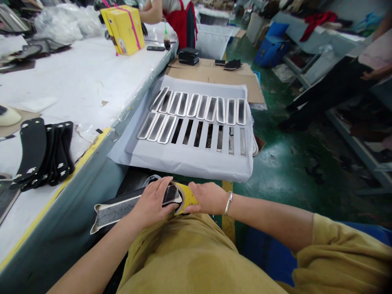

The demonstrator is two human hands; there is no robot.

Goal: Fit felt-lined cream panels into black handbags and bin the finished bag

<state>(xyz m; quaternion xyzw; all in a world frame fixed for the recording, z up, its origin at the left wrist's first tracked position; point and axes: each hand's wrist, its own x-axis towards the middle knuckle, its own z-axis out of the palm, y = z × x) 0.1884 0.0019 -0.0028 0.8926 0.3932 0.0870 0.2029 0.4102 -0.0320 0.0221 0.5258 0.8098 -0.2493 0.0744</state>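
On my lap lies a long dark strip with a white border [122, 208]. My left hand [151, 202] lies flat on its right end, fingers spread and pressing down. My right hand [206, 198], with a silver bracelet on the wrist, is closed round a yellow piece [187, 197] at the strip's tip. Just beyond my hands stands a white rack [183, 157] with slots. Several grey strips with pale borders [199, 107] lie in its far row and three more in the left of its near row.
A white worktable [92, 81] runs along my left, with a stack of black shaped pieces [45, 151] near its yellow edge and a yellow box [124, 28] farther back. A person in a red apron [180, 18] stands at the far end. Green floor lies to the right.
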